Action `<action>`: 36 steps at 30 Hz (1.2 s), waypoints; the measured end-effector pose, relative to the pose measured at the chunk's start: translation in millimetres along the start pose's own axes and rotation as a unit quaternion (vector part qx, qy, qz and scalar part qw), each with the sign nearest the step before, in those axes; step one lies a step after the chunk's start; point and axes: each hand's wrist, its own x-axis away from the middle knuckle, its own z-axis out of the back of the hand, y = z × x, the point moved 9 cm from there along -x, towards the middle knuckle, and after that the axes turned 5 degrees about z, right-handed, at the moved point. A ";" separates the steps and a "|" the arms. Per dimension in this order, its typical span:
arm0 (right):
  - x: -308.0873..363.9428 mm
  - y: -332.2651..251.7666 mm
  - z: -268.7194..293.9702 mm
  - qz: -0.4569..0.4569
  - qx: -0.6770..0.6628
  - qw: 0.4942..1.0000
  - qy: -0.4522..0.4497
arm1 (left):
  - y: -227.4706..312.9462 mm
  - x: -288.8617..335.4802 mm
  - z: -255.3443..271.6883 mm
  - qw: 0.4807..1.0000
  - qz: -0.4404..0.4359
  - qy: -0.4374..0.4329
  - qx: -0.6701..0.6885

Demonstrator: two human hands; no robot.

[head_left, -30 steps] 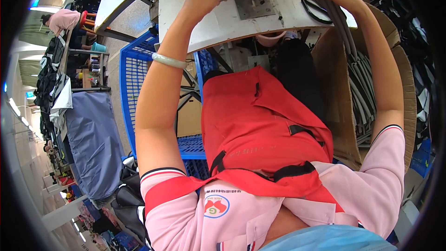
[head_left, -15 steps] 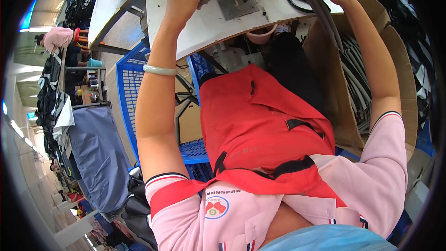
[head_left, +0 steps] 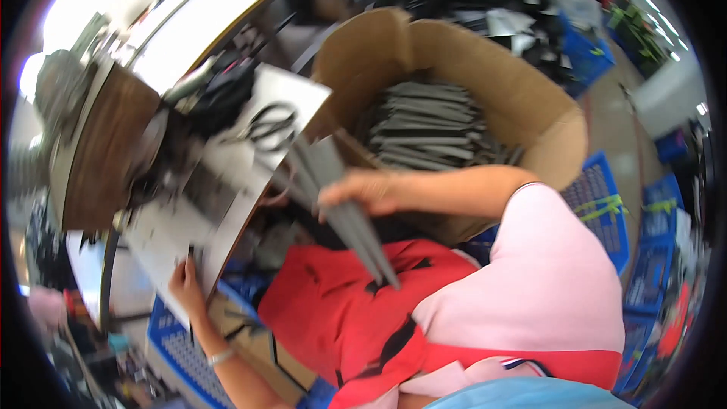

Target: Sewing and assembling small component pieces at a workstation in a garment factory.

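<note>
Near the middle of the view, our right hand (head_left: 360, 193) is closed around several grey strips (head_left: 363, 246); they slant from eleven o'clock down to six o'clock, where their ends show before the red apron (head_left: 326, 333). Our left hand (head_left: 185, 284) is at eight o'clock, by the edge of the white bench (head_left: 170, 238); because of the blur, we cannot tell if it holds something. At ten o'clock we see black loops (head_left: 273, 127), and toward one o'clock the cardboard box (head_left: 522, 95) with more strips (head_left: 424, 125).
</note>
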 end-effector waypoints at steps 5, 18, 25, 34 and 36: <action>47.8 55.9 -3.2 -0.044 0.091 0.994 0.041 | -2.5 4.3 8.4 0.999 -0.019 0.036 0.016; 140.4 -179.0 77.3 0.214 0.267 0.920 0.190 | 7.7 9.7 4.1 0.990 -0.053 0.093 -0.093; 147.7 -121.1 258.7 0.101 0.580 0.745 0.313 | 21.5 21.1 8.8 0.985 -0.043 0.130 -0.107; 137.9 -24.8 308.0 -0.085 0.702 0.673 0.216 | 25.3 20.1 7.5 0.981 -0.043 0.140 -0.125; 134.0 -34.2 307.9 -0.086 0.705 0.673 0.205 | 23.7 20.5 8.0 0.983 -0.024 0.139 -0.118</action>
